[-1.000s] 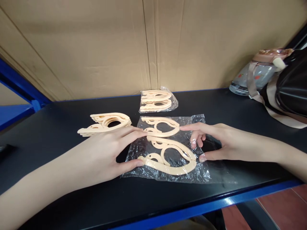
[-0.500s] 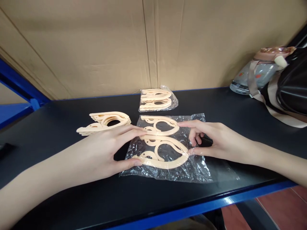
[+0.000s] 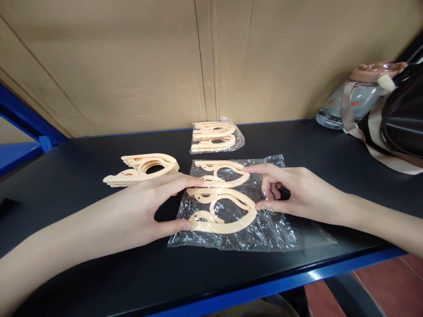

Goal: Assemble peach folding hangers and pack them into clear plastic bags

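Note:
A clear plastic bag (image 3: 231,243) lies flat on the dark tabletop. Inside it are two beige folding hangers, an upper hanger (image 3: 243,181) and a lower hanger (image 3: 228,228), one in front of the other. My left hand (image 3: 155,204) is open at their left ends, index fingertip on the upper hanger and thumb on the lower one. At the right ends, my right hand (image 3: 287,189) touches both hangers through the film with index finger and thumb spread apart; its other fingers curl inward. Partly behind my left hand sits a loose stack of similar hangers (image 3: 142,169).
A smaller packed bag of folded hangers (image 3: 216,136) lies at the back by the cardboard wall (image 3: 132,66). To the right stand a strapped water bottle (image 3: 353,101) and a black bag (image 3: 403,114). A blue frame edge (image 3: 280,284) borders the front of the tabletop.
The upper hanger has shifted slightly right and the lower one slightly left inside the bag. Both hands stay at the hangers' ends, with only small finger movements.

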A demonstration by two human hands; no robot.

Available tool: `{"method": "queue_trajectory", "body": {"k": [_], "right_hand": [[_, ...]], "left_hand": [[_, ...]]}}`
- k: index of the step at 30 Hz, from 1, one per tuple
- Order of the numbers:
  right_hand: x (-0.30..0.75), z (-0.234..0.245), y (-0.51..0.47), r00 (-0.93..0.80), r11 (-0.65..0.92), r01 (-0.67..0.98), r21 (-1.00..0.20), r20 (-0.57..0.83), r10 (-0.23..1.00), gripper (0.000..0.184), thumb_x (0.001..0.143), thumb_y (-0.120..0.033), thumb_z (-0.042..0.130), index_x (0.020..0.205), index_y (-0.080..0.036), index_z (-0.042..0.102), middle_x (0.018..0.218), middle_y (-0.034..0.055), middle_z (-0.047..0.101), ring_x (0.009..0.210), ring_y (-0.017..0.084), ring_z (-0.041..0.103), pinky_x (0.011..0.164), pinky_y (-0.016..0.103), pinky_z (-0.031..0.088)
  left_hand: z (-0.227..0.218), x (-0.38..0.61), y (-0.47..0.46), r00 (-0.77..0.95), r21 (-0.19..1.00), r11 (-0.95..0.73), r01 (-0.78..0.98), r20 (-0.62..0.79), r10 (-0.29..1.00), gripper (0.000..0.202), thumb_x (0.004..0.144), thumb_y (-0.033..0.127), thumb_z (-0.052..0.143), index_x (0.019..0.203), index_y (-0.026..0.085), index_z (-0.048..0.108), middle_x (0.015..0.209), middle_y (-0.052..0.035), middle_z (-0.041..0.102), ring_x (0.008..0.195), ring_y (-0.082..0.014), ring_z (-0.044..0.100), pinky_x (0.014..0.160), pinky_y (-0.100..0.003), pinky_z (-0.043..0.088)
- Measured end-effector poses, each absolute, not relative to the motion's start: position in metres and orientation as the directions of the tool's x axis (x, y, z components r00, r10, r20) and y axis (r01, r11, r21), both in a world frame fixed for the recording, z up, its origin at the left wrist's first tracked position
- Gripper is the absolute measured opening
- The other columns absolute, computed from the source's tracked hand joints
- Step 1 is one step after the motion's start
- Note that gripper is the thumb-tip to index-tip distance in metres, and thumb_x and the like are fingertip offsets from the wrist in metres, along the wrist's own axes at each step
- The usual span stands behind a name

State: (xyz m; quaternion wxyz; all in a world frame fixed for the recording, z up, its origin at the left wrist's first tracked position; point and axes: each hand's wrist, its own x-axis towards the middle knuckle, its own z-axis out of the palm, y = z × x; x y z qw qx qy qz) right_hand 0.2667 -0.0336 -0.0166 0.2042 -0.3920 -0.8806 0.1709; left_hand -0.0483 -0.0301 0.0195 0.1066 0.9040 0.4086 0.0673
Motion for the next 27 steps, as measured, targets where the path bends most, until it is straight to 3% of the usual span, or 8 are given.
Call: {"method": "queue_trajectory", "body": {"k": [11, 15, 20, 27], "right_hand": [[0.2686, -0.0142, -0.0319, -0.625, 0.648, 0.636, -0.420, 0.211, 0.751, 0.062, 0.085, -0.043, 0.068, 0.140, -0.027, 0.043, 0.068, -0.0085, 0.059, 0.056, 0.010, 0.055, 0.057, 0.023, 0.045], [0.2689, -0.0152, -0.0330, -0.638, 0.658, 0.635, -0.405, 0.204, 0.742, 0.062, 0.086, -0.047, 0.066, 0.141, -0.027, 0.043, 0.071, -0.0068, 0.060, 0.057, 0.010, 0.055, 0.056, 0.023, 0.045], [0.2694, -0.0145, -0.0332, -0.638, 0.655, 0.643, -0.396, 0.196, 0.745, 0.061, 0.087, -0.047, 0.064, 0.140, -0.025, 0.045, 0.073, -0.0049, 0.061, 0.058, 0.011, 0.057, 0.055, 0.023, 0.044], [0.2688, -0.0153, -0.0332, -0.640, 0.671, 0.641, -0.373, 0.223, 0.735, 0.060, 0.088, -0.048, 0.062, 0.140, -0.023, 0.045, 0.071, -0.0044, 0.061, 0.058, 0.012, 0.056, 0.055, 0.023, 0.044]], "left_hand": [[0.0200, -0.0534, -0.0295, 0.671, 0.217, -0.651, 0.727, -0.027, 0.741, 0.069, 0.079, 0.063, 0.064, 0.141, 0.040, 0.045, 0.148, 0.0028, 0.049, 0.133, -0.0335, 0.048, 0.105, -0.048, 0.046], [0.0188, -0.0509, -0.0284, 0.629, 0.258, -0.600, 0.758, -0.042, 0.776, 0.068, 0.079, 0.060, 0.066, 0.141, 0.041, 0.045, 0.145, 0.0026, 0.051, 0.129, -0.0313, 0.052, 0.106, -0.046, 0.047], [0.0185, -0.0512, -0.0260, 0.674, 0.268, -0.646, 0.715, -0.019, 0.738, 0.064, 0.082, 0.057, 0.064, 0.140, 0.035, 0.048, 0.142, -0.0028, 0.054, 0.125, -0.0314, 0.055, 0.103, -0.045, 0.049], [0.0178, -0.0514, -0.0259, 0.706, 0.251, -0.686, 0.683, 0.012, 0.708, 0.058, 0.086, 0.057, 0.061, 0.139, 0.035, 0.050, 0.144, -0.0017, 0.053, 0.128, -0.0289, 0.054, 0.105, -0.043, 0.048]]}}
